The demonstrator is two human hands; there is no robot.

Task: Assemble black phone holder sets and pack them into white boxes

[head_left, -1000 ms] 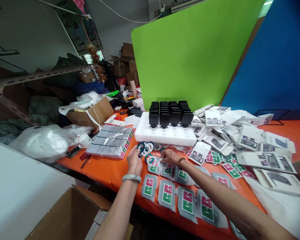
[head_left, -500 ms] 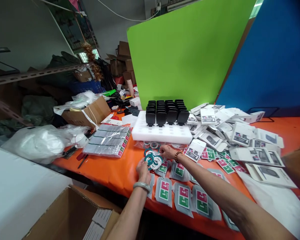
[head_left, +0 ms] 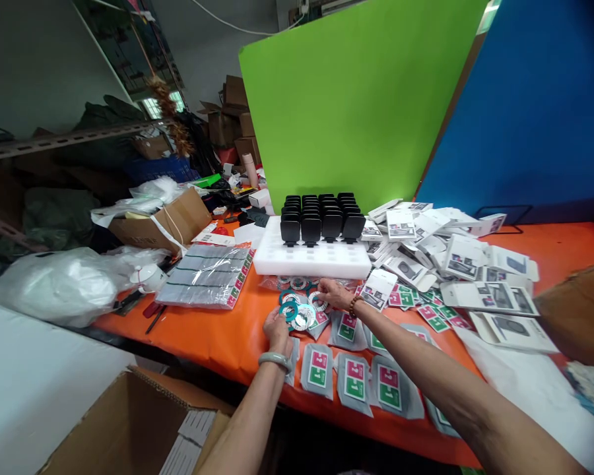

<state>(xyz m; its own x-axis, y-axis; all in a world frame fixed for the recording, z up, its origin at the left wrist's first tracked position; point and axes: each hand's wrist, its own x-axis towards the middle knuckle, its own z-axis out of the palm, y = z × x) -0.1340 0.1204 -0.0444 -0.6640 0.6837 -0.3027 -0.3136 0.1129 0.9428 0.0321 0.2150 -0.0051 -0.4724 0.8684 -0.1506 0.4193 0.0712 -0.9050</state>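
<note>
My left hand [head_left: 277, 333], below a jade-coloured bangle, is closed on a fanned bunch of flat teal and white rings [head_left: 304, 318]. Just right of that bunch, my right hand [head_left: 333, 294], with a beaded bracelet at the wrist, pinches a single white ring [head_left: 318, 302]. Under and in front of both hands lie several grey pouches [head_left: 318, 371] with pink and green numbered cards on them. Behind the hands, more rings sit in a clear plastic bag [head_left: 299, 284] at the foot of a white foam block [head_left: 311, 260].
Rows of black square-headed pieces [head_left: 311, 228] stand in the foam. Printed white boxes [head_left: 462, 257] are heaped to the right, beside loose pink-green cards [head_left: 433, 317]. On the left lie a plastic-wrapped stack [head_left: 205, 274] and a carton [head_left: 163, 221]; an open carton [head_left: 129, 422] stands in front.
A white ring has come away from the bunch to the right, in my right hand's fingers. The whole view has shifted slightly.
</note>
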